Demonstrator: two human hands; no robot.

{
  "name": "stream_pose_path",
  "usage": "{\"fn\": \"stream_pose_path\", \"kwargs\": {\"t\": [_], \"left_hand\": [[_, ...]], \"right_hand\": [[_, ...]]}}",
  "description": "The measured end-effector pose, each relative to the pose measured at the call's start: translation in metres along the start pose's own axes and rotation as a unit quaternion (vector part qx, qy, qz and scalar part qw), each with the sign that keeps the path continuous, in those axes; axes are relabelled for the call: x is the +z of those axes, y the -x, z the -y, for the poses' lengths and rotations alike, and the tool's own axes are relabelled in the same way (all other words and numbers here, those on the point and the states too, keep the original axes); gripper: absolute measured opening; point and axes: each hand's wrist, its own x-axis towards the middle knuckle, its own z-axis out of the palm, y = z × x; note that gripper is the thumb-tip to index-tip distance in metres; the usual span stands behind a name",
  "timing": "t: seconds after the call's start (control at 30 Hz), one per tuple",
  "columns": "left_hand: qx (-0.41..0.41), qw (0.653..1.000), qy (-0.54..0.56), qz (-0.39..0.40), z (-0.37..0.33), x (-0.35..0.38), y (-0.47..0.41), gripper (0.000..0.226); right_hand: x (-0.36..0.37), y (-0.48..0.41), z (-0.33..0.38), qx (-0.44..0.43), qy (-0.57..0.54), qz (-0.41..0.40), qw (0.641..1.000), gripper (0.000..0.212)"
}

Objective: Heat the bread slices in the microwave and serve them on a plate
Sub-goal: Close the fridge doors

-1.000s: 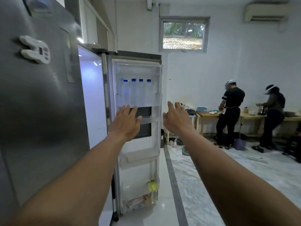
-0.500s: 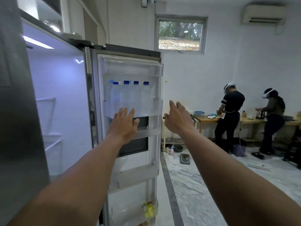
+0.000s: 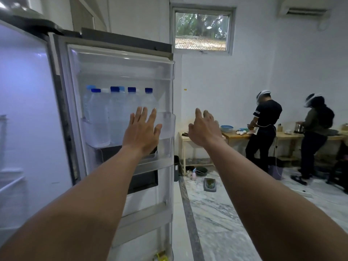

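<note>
The fridge door (image 3: 120, 76) stands swung open in front of me, its inner shelves facing me. My left hand (image 3: 142, 131) is stretched out flat with fingers spread, in front of the door shelf that holds several water bottles (image 3: 99, 117) with blue caps. My right hand (image 3: 204, 129) reaches forward just past the door's right edge, fingers straight, holding nothing. The lit fridge interior (image 3: 24, 110) shows at the left with white shelves. No bread, plate or microwave is in view.
Two people (image 3: 263, 132) work at wooden tables (image 3: 237, 135) along the far wall at right. A small bin (image 3: 210, 184) and a bowl lie on the marble floor past the door. A window (image 3: 201, 31) sits high on the wall.
The view has swung left and closer, so the steel door at left is gone and the fridge interior shows more. Both hands stayed outstretched and open.
</note>
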Motion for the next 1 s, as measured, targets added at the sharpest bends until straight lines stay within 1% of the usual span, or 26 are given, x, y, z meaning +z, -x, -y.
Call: {"fn": "stream_pose_path", "kwargs": {"t": [0.17,0.33,0.47,0.63,0.77,0.87,1.0], "left_hand": [[0.008,0.999,-0.026,-0.030,-0.015,0.034,-0.063,0.060],[-0.017,0.998,-0.038,-0.052,-0.026,0.065,-0.105,0.060],[-0.011,0.998,-0.057,-0.034,-0.037,0.089,-0.123,0.060],[-0.038,0.997,-0.068,-0.015,-0.049,0.107,-0.135,0.059],[-0.050,0.995,-0.082,0.010,-0.052,0.113,-0.136,0.060],[-0.082,0.993,-0.080,0.040,-0.054,0.114,-0.135,0.061],[-0.082,0.989,-0.101,0.076,-0.057,0.123,-0.135,0.061]], "right_hand": [[0.029,-0.074,-0.037,-0.021,0.001,0.011,1.000,0.066],[0.060,-0.119,-0.064,-0.042,-0.005,0.022,0.999,0.066],[0.089,-0.138,-0.086,-0.041,-0.028,0.045,0.998,0.065],[0.114,-0.159,-0.097,-0.042,-0.044,0.065,0.996,0.063],[0.120,-0.169,-0.093,-0.057,-0.068,0.077,0.993,0.061],[0.122,-0.175,-0.090,-0.071,-0.091,0.082,0.990,0.059],[0.123,-0.184,-0.090,-0.085,-0.113,0.108,0.984,0.055]]}}
